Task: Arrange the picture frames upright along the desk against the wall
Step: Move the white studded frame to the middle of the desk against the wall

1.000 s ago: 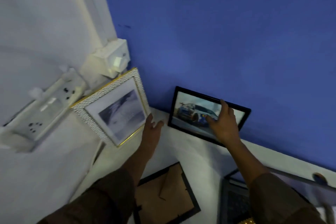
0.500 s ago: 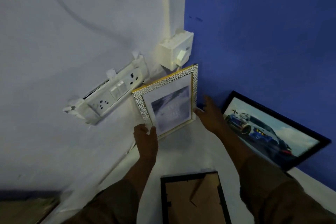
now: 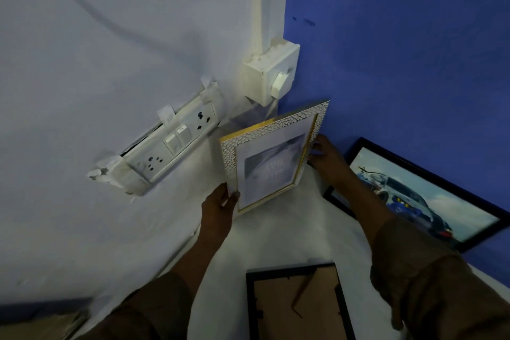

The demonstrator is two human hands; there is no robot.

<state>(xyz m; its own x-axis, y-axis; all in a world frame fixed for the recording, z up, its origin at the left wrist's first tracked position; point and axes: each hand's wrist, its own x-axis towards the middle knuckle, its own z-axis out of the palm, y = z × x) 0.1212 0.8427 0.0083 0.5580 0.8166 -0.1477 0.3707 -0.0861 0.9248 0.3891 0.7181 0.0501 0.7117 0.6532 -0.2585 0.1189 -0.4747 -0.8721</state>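
Both hands are gripping the white and gold frame (image 3: 271, 157) in the desk corner: the left hand (image 3: 219, 208) is pinching its lower left corner, the right hand (image 3: 325, 153) is closing on its right edge, probably to steady it upright. The car picture frame (image 3: 422, 194) is leaning on the blue wall (image 3: 400, 50); 1 black frame (image 3: 298, 301) is lying face down.

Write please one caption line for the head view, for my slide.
Both hands, left hand and right hand, hold the white frame in the corner, beside the car picture leaning on the blue wall.
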